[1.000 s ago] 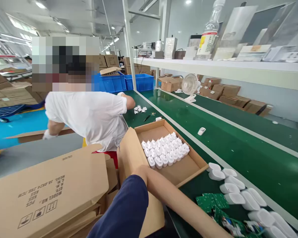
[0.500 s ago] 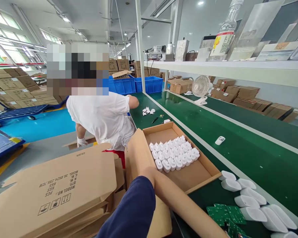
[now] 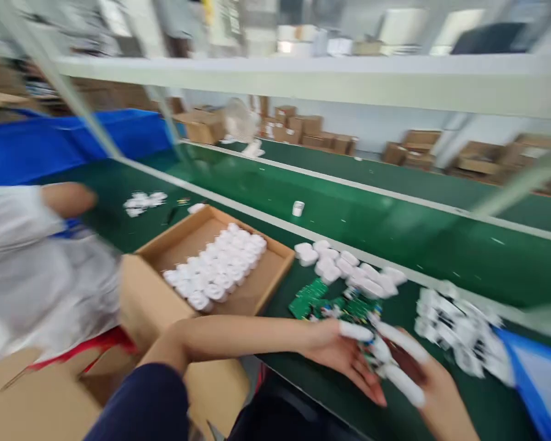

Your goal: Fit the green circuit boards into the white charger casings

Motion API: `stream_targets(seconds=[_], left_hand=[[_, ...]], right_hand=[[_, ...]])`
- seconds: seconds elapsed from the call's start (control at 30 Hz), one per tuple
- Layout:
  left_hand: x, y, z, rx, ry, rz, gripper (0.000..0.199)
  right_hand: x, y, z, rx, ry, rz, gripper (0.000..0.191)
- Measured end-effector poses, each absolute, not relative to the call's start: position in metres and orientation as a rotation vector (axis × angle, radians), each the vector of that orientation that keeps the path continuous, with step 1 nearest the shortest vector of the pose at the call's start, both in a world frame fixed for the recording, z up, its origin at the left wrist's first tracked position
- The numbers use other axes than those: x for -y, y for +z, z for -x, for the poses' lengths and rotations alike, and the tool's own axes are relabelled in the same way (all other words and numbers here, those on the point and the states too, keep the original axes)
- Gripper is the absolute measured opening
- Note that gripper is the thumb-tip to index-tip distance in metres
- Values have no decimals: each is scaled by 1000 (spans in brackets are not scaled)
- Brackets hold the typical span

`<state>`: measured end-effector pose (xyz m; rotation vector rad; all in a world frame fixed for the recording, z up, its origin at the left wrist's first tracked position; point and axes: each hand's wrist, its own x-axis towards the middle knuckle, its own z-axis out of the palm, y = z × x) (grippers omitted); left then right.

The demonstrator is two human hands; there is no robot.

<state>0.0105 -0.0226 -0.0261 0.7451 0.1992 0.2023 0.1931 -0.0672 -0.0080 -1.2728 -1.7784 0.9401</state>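
Observation:
Both hands are in front of me at the bench and blurred. My left hand [image 3: 337,352] has a white finger cot on its thumb and is closed on a small circuit board [image 3: 366,350] with parts on it. My right hand [image 3: 425,367], with white cots on thumb and finger, pinches a small white plastic part [image 3: 382,354] against that board. Just behind the hands lies a heap of green circuit boards [image 3: 310,298]. White plastic housings [image 3: 328,269] stand beyond it. To the left, an open cardboard box [image 3: 275,275] holds rows of white units [image 3: 220,263].
White plastic parts [image 3: 459,324] are piled on the right beside a blue-edged bin [image 3: 528,380]. A co-worker's white shirt [image 3: 37,275] is at the left. A shelf [image 3: 303,82] crosses above the bench. One white piece [image 3: 298,208] lies on the green strip [image 3: 371,220].
My view has swung right and down to the bench. Both hands now show, together at the white part and circuit board; before, only an arm crossed the box.

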Motion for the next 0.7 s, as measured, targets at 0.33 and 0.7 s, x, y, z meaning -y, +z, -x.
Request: stream_targets(seconds=[0.33,0.7], left_hand=[[9,8,2,-269,249,-613,41],[-1,-9,4,-564,181,-948,32]], right_hand=[[54,29,-186,1808,974,1094,43],[44,9,-186,1402,1460,738,52]])
